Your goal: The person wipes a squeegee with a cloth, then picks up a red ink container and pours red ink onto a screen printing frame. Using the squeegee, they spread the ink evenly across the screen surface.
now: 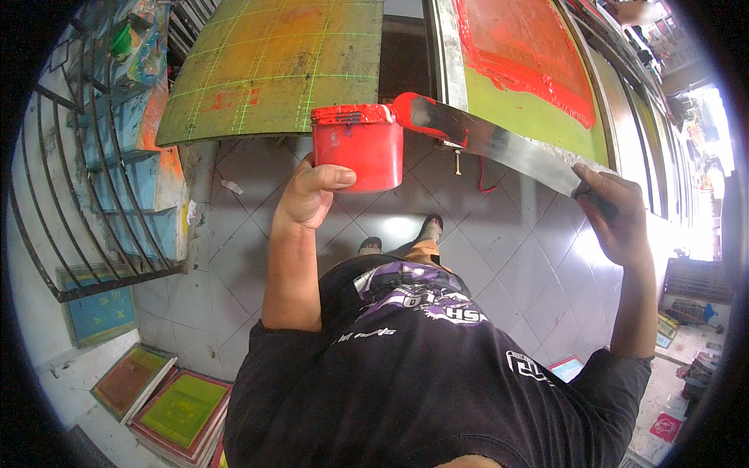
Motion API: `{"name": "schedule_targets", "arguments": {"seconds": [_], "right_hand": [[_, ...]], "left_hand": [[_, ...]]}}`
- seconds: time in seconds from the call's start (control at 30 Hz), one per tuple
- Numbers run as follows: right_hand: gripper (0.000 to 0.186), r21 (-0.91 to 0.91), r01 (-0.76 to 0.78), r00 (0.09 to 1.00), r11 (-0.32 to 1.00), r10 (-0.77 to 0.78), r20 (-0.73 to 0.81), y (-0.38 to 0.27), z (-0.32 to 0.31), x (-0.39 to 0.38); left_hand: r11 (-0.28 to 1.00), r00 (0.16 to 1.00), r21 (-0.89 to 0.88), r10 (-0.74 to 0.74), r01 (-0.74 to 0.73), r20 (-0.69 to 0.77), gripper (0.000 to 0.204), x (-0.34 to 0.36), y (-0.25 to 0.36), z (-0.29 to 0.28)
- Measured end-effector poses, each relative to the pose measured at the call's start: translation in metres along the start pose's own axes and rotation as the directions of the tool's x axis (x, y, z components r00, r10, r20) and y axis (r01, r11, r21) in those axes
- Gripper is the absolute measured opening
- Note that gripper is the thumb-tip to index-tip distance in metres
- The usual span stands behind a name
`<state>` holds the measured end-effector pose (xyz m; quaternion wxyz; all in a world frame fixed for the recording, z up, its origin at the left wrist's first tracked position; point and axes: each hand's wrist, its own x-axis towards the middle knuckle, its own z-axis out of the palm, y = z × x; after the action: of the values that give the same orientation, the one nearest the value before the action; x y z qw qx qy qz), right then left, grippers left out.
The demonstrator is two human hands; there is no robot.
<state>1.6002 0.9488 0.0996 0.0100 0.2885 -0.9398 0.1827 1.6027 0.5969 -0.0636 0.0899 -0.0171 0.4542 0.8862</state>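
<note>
My left hand [316, 191] is wrapped round a red plastic tub [360, 156], its rim smeared with thick red ink. In my right hand [612, 207] is the dark handle of a long metal spatula [515, 148]. The blade stretches left toward the tub, and its red-coated tip is at the tub's rim; whether it touches, I cannot tell. Beyond the spatula lies a screen printing frame [519, 113] with yellow-green mesh and wet red ink spread over its far part. How full the tub is stays hidden.
A grid-lined, ink-stained board [273, 70] lies ahead on the left. Black metal bars [117, 285] and blue steps [136, 183] stand at the left. Several more screen frames [183, 413] are stacked on the floor at lower left. Another person's hand [636, 12] shows at the far right.
</note>
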Motion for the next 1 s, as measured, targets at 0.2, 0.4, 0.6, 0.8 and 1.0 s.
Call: {"name": "schedule_targets", "arguments": {"seconds": [0.2, 0.4, 0.6, 0.8, 1.0], "right_hand": [[0.04, -0.031, 0.046, 0.999, 0.998, -0.047, -0.014, -0.003, -0.005, 0.008], [0.038, 0.006, 0.033, 0.999, 0.999, -0.033, 0.031, 0.002, -0.004, 0.013], [0.037, 0.095, -0.058, 0.994, 0.994, 0.049, 0.102, 0.009, 0.003, 0.013], [0.035, 0.284, -0.159, 0.984, 0.946, 0.129, 0.123, 0.016, 0.017, 0.011], [0.038, 0.328, -0.221, 0.97, 0.918, 0.173, 0.17, 0.019, 0.026, 0.01]], "left_hand": [[0.997, 0.997, 0.023, -0.074, 0.074, 0.018, 0.048, 0.001, 0.003, -0.004], [0.993, 0.993, 0.035, -0.114, 0.114, 0.005, 0.046, 0.001, 0.0, -0.009], [0.993, 0.994, 0.038, -0.109, 0.109, 0.001, 0.045, 0.002, 0.001, -0.009], [0.995, 0.995, 0.039, -0.094, 0.095, -0.021, 0.046, 0.002, 0.001, -0.005], [0.991, 0.994, 0.107, -0.074, 0.082, -0.075, 0.047, 0.004, 0.0, -0.006]]}}
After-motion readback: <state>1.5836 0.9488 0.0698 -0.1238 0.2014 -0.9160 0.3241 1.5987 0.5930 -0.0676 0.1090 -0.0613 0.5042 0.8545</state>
